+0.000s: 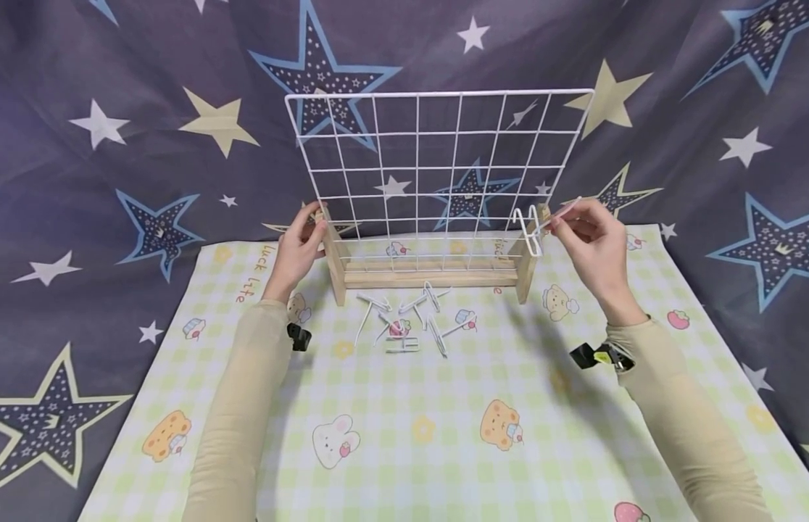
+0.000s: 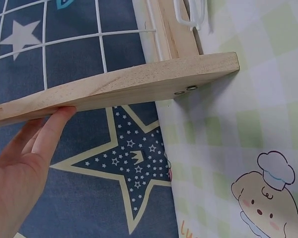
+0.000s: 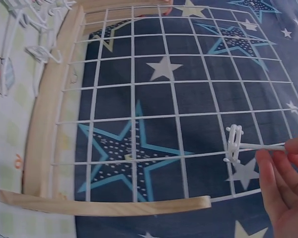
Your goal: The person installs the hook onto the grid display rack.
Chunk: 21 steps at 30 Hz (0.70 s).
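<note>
A white wire grid panel [image 1: 417, 133] stands upright in a wooden base [image 1: 430, 280] with a slanted post at each side. My left hand [image 1: 296, 250] grips the upper part of the left wooden post [image 1: 335, 264], its fingertips against the wood in the left wrist view. Between the thumb and fingers of my right hand [image 1: 594, 239], a white wire hook [image 3: 233, 144] is pinched by its straight prong. The hook's bracket end overlaps the grid near the right wooden post [image 1: 527, 270] in the head view.
Several loose white hooks [image 1: 437, 335] lie in a loose group on the table in front of the base. Under everything is a green-checked tablecloth [image 1: 424, 478] with cartoon prints. A dark star-patterned curtain [image 1: 437, 58] hangs behind and at both sides.
</note>
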Each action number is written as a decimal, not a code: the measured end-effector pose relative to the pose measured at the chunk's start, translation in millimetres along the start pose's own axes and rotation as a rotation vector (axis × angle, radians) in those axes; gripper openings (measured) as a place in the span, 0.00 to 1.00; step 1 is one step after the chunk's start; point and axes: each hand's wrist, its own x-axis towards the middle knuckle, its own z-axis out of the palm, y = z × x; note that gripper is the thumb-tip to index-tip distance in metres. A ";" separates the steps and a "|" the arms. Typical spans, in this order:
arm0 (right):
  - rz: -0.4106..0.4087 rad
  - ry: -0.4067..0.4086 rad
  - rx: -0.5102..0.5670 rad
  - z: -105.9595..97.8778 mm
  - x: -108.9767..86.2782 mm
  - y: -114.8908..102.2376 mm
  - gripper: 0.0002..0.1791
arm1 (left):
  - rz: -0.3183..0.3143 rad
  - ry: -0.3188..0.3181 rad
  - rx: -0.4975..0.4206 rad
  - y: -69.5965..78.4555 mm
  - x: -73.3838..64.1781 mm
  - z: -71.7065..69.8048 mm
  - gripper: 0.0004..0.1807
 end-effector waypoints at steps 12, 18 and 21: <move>-0.135 0.028 -0.081 -4.9 20.2 -19.7 0.06 | 0.016 0.000 -0.032 17.2 -8.8 -0.5 0.23; -0.143 0.068 -0.122 -3.6 30.1 -32.7 0.07 | 0.004 -0.014 -0.054 14.1 -7.7 -0.3 0.24; -0.152 0.082 -0.153 -3.5 35.8 -37.5 0.07 | 0.002 -0.009 -0.052 12.8 -7.1 0.0 0.24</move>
